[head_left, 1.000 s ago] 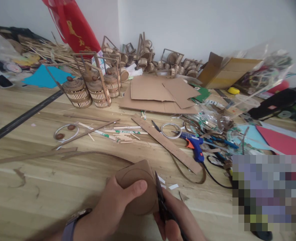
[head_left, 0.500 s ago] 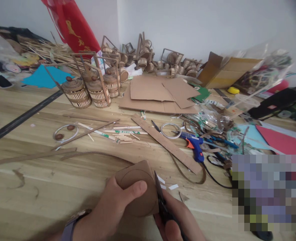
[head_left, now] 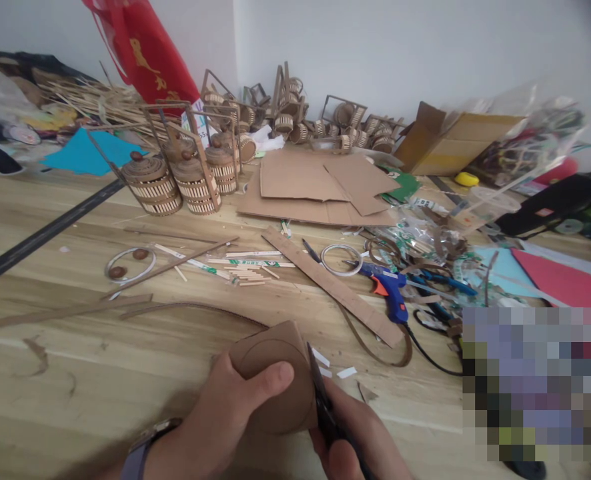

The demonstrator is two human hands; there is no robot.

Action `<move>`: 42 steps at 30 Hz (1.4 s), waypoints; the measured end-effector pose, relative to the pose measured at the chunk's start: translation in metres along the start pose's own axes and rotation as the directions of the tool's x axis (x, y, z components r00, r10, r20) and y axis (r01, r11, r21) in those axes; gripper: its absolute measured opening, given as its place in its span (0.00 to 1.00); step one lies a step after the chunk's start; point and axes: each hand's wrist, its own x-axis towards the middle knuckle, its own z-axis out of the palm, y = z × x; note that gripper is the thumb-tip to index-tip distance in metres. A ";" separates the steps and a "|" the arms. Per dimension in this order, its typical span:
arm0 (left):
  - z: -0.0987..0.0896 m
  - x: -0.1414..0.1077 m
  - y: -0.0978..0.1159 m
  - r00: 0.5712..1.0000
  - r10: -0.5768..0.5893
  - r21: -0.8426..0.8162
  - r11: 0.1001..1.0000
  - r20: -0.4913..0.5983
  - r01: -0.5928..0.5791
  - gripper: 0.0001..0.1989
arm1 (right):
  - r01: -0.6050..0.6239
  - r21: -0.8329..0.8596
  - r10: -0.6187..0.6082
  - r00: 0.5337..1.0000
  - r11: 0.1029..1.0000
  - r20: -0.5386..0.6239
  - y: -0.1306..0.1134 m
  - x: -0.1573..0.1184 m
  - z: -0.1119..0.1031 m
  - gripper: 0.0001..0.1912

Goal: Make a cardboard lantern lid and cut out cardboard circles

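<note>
My left hand (head_left: 235,400) grips a piece of brown cardboard (head_left: 275,347) with a circle drawn on it, thumb pressed across the top face. In my right hand (head_left: 360,427) is a pair of dark scissors (head_left: 322,393), its blades along the right edge of the cardboard. How far the blades stand apart is hard to make out. White paper scraps (head_left: 346,373) lie just beyond the scissors. A thin brown cardboard strip (head_left: 190,305) runs on the table behind the held piece.
Behind lie a blue glue gun (head_left: 393,287), a long cardboard strip (head_left: 330,287), a white ring (head_left: 341,260) and thin wooden sticks (head_left: 248,275). Farther back are stacked cardboard sheets (head_left: 300,177) and small lidded baskets (head_left: 153,187). A pixelated patch covers the lower right.
Almost nothing differs. The cardboard has shifted very slightly, while both hands and the scissors keep nearly the same place.
</note>
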 end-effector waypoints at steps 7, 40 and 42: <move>-0.002 -0.001 -0.001 1.000 0.021 -0.019 1.000 0.022 -0.021 0.24 | -0.003 -0.020 0.003 1.000 1.000 0.006 -0.010 -0.002 -0.003 0.41; -0.001 0.004 0.002 0.996 0.030 0.004 1.000 0.079 -0.031 0.22 | -0.004 -0.057 0.003 1.000 0.998 -0.012 -0.008 0.000 -0.002 0.40; -0.002 0.005 0.001 0.999 0.004 0.011 1.000 0.039 -0.005 0.24 | 0.006 -0.057 -0.007 1.000 0.998 -0.026 -0.007 0.000 -0.001 0.39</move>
